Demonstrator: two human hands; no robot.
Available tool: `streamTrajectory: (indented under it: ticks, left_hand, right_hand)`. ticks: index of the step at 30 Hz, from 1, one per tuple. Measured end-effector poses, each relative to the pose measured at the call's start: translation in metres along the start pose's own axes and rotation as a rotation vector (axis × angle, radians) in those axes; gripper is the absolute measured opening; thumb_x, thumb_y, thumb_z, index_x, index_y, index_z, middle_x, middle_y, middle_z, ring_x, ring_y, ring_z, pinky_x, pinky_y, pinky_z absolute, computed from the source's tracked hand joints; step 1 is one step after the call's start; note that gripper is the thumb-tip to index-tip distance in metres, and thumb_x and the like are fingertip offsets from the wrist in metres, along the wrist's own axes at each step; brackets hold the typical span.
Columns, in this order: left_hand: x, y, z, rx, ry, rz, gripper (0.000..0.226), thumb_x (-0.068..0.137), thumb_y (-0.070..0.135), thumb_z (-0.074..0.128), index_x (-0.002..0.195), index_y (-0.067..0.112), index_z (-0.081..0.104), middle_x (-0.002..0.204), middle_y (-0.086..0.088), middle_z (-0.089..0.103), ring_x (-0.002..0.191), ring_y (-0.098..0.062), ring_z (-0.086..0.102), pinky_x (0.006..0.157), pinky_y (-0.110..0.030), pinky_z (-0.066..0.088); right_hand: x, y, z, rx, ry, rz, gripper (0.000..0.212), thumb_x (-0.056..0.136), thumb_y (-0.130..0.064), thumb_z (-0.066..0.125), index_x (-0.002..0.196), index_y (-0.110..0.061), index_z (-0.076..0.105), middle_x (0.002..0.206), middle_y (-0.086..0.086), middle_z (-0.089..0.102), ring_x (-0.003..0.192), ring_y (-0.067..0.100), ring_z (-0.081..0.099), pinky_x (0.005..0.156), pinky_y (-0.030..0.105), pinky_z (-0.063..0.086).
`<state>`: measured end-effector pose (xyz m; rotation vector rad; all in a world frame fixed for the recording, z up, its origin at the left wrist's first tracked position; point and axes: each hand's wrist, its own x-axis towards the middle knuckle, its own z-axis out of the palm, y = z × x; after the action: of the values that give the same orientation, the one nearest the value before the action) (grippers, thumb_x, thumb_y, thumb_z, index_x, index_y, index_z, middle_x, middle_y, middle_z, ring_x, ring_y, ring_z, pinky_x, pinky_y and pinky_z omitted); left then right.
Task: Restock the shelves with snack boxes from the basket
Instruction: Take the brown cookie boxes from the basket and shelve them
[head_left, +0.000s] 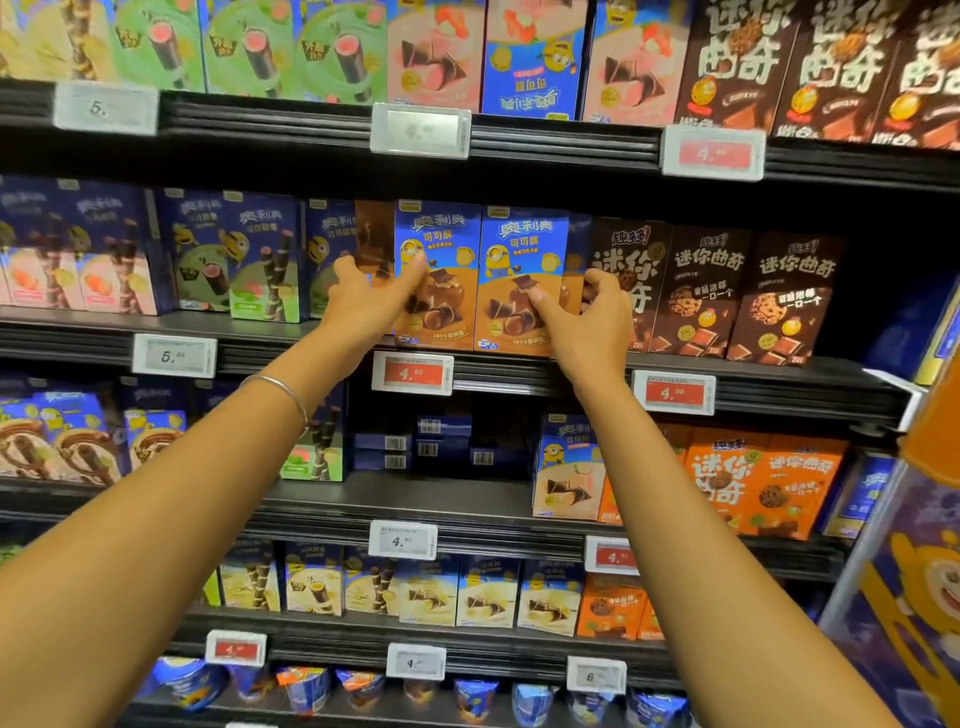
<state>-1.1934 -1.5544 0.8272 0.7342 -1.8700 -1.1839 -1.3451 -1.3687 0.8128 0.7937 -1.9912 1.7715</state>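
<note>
Item: two snack boxes, blue above and brown below, each with a yellow cartoon figure and chocolate cones on its face; the left snack box (441, 249) and the right snack box (524, 249) stand upright, side by side and touching, at the front of the middle shelf (545, 373); we see the left hand (369, 301) gripping the left snack box, thumb laid across its face and fingers curled round its left edge; the right hand (592, 322) grips the right snack box likewise, thumb on the face and fingers curled round the right edge; both arms reach up and forward from the bottom of the view, and a thin metal bracelet (283, 389) sits on the left wrist; a red price tag (413, 373) is clipped to the shelf rail just below the left snack box; to the right on the same shelf stand dark brown cookie boxes (701, 291); to the left, blue boxes with green panels (249, 260); on the shelf below we note dark blue boxes lying flat (431, 441) with barcodes facing out, and orange boxes (753, 483) further right; the shelf above carries pink and blue boxes (483, 57).
</note>
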Motion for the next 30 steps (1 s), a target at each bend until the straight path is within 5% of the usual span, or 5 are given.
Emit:
streamTrajectory:
  ticks: [4, 8, 14, 19, 30]
  left_hand:
    - [0.009, 0.000, -0.005, -0.073, 0.048, 0.020, 0.072, 0.105, 0.060, 0.052, 0.155, 0.011, 0.034, 0.140, -0.005, 0.062, 0.104, -0.009, 0.070, 0.074, -0.018, 0.061]
    - [0.009, -0.001, -0.011, -0.107, 0.047, 0.030, 0.076, 0.103, 0.059, 0.057, 0.156, 0.009, 0.035, 0.126, -0.001, 0.068, 0.086, -0.004, 0.074, 0.055, -0.016, 0.054]
    - [0.008, -0.009, -0.006, -0.137, -0.046, 0.054, 0.110, 0.084, 0.074, 0.071, 0.161, 0.012, 0.024, 0.151, -0.006, 0.058, 0.123, -0.020, 0.068, 0.101, -0.041, 0.059]
    - [0.004, -0.010, -0.003, 0.107, -0.131, 0.100, 0.160, 0.050, 0.086, 0.084, 0.166, 0.025, -0.007, 0.172, -0.014, 0.021, 0.153, -0.036, 0.035, 0.121, -0.059, 0.039]
    - [0.011, -0.012, 0.009, 0.164, -0.027, 0.134, 0.131, 0.069, 0.065, 0.089, 0.161, 0.019, 0.008, 0.158, -0.012, 0.041, 0.142, -0.032, 0.050, 0.113, -0.059, 0.048]
  right_hand:
    - [0.000, -0.001, -0.001, 0.013, -0.015, 0.021, 0.071, 0.081, -0.048, 0.080, 0.137, -0.017, 0.050, 0.135, 0.004, 0.050, 0.119, 0.020, 0.059, 0.093, 0.040, 0.056]
    - [0.000, -0.004, 0.000, 0.026, -0.020, 0.039, 0.070, 0.081, -0.047, 0.080, 0.137, -0.017, 0.049, 0.135, 0.005, 0.051, 0.119, 0.019, 0.058, 0.095, 0.044, 0.056]
    - [-0.001, -0.005, 0.002, 0.011, -0.011, 0.036, 0.066, 0.085, -0.045, 0.077, 0.138, -0.019, 0.047, 0.137, 0.003, 0.046, 0.112, 0.011, 0.050, 0.074, 0.017, 0.044]
    - [-0.002, -0.005, 0.001, 0.014, -0.017, 0.044, 0.066, 0.087, -0.043, 0.075, 0.140, -0.019, 0.044, 0.137, 0.004, 0.046, 0.116, 0.014, 0.052, 0.078, 0.020, 0.048]
    - [-0.009, -0.011, 0.008, -0.072, 0.003, 0.056, 0.066, 0.094, -0.042, 0.066, 0.146, -0.015, 0.037, 0.147, 0.007, 0.037, 0.132, 0.025, 0.044, 0.104, 0.043, 0.049]
